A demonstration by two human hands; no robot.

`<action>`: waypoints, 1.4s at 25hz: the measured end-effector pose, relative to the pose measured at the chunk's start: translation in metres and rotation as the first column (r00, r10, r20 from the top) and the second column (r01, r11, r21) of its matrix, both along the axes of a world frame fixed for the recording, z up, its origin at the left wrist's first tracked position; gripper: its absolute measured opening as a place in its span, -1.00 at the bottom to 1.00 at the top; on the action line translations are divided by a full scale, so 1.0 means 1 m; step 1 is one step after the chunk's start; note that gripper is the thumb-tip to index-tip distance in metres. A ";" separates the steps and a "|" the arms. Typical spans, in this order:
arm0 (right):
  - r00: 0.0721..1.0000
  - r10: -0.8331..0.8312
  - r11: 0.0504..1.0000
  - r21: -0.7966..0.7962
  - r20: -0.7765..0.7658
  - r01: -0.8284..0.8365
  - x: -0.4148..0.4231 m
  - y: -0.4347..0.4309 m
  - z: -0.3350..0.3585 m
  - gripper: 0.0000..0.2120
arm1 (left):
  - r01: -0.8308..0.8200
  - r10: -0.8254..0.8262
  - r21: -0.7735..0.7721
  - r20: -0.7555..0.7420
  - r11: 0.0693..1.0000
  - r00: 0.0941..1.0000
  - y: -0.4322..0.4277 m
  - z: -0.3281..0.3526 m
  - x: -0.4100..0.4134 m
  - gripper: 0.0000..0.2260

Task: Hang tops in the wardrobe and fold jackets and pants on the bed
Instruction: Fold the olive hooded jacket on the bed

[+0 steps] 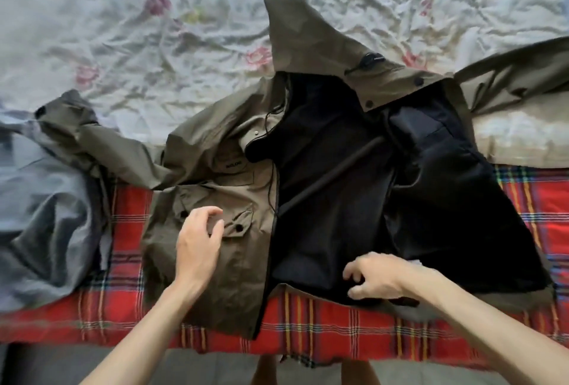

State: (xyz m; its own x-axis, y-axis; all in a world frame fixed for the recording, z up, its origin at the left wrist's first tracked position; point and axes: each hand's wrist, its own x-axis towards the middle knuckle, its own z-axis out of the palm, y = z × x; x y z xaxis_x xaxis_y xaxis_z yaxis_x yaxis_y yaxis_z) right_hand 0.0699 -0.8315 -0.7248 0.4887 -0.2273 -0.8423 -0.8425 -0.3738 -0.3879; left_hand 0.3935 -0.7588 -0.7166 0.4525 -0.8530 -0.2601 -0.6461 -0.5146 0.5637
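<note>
olive jacket [215,193] is laid open at centre of bed [154,46], hood at 12 o'clock; hem lining at 5 o'clock is pinched by right hand [380,277]; left hand [198,243] is held loosely curled, empty, over the 8 o'clock pocket.

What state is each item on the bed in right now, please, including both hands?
Olive-green hooded fabric jacket: spread out, unzipped, one front panel turned back showing black lining.
Grey crumpled fabric garment: bunched in a heap.
Red tartan blanket: spread flat under the jacket.
White floral bed sheet: wrinkled.
Left hand: fingers loosely curled, holding nothing.
Right hand: fingers curled at the lining; grip unclear.
</note>
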 end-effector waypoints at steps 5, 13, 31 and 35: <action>0.811 -0.341 0.625 -0.530 0.476 0.574 0.070 -0.147 0.034 -0.72 | 0.169 -0.168 -0.060 0.016 0.984 0.986 -0.122 0.025 0.044 -0.72; 0.727 -0.415 0.645 -0.387 0.547 0.659 0.132 -0.347 0.041 0.06 | 0.143 -0.125 0.031 -0.330 0.989 0.936 -0.311 -0.010 0.043 -0.31; 0.255 -0.533 -0.021 -0.315 0.807 0.949 0.062 -0.440 0.036 -0.58 | -0.342 0.131 -0.290 -0.561 0.894 0.817 -0.455 0.012 0.001 -0.76; 0.327 -0.475 -0.058 -0.400 0.817 0.915 0.101 -0.476 0.075 -0.43 | -0.255 0.186 -0.227 -0.287 0.940 0.940 -0.488 0.039 0.034 -0.43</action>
